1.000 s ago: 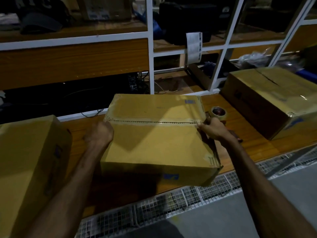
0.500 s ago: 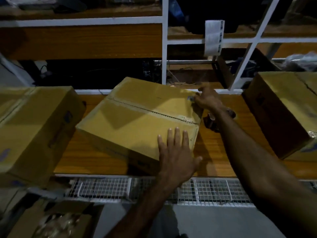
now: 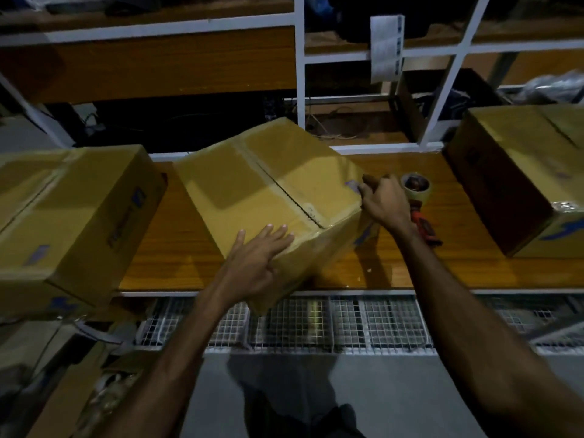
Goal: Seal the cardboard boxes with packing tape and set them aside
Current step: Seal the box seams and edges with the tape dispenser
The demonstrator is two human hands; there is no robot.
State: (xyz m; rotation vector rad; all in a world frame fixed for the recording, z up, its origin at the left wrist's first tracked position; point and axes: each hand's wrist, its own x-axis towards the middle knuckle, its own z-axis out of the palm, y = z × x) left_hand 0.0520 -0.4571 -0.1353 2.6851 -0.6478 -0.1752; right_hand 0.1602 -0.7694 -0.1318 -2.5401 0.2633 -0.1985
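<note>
A taped cardboard box (image 3: 252, 184) sits skewed on the wooden bench (image 3: 177, 248), its near corner hanging over the front edge. My left hand (image 3: 256, 257) lies flat on that near corner, fingers spread. My right hand (image 3: 384, 200) grips the box's right top edge. Behind my right hand lies a tape dispenser (image 3: 415, 188) with a red handle and a roll of clear tape.
A second cardboard box (image 3: 63, 216) stands at the left of the bench and a third (image 3: 521, 172) at the right. White shelf posts (image 3: 298, 58) rise behind. A wire mesh ledge (image 3: 316, 320) runs below the bench's front edge. Open cartons (image 3: 79, 390) sit on the floor at lower left.
The middle box has been turned so its seam now runs diagonally toward me. My left hand moved from its left side to the near corner; my right hand shifted along the right edge.
</note>
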